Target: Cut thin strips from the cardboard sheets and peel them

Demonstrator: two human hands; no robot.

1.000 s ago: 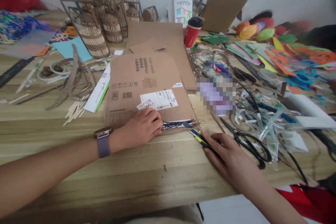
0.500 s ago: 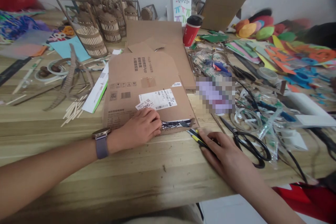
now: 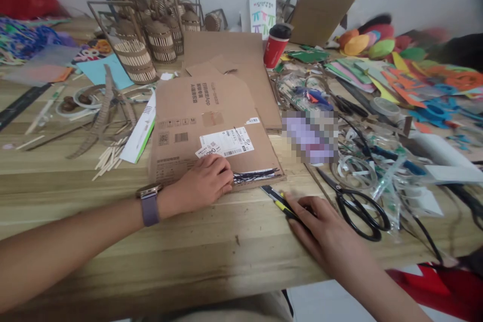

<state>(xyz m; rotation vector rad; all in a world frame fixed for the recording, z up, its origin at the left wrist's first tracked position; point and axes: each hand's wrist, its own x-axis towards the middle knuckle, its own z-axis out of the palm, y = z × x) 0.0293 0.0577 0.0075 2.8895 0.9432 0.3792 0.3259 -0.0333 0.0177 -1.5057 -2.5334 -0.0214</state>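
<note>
My left hand (image 3: 207,179) rests on the lower edge of a flattened cardboard sheet (image 3: 181,133), fingers bent and pressed together. From under its fingertips run thin black strands (image 3: 256,175), lying across a white strip along that edge. Their left end is hidden by the hand. My right hand (image 3: 320,226) is wrapped around a yellow-and-black utility knife (image 3: 281,201), its dark blade out. The blade is just below the cardboard's lower right corner, apart from the strands. A white shipping label (image 3: 230,142) is stuck on the cardboard.
Black-handled scissors (image 3: 358,206) lie beside my right hand, near tangled clear packaging and tape rolls. Woven bamboo lanterns (image 3: 134,60) stand at the back left. A red lidded cup (image 3: 276,48) is behind the cardboard. Short wooden sticks (image 3: 109,157) lie to the left.
My right hand has drawn the knife down and slightly left, so its blade is off the cardboard's edge. My left hand stays in place on the cardboard.
</note>
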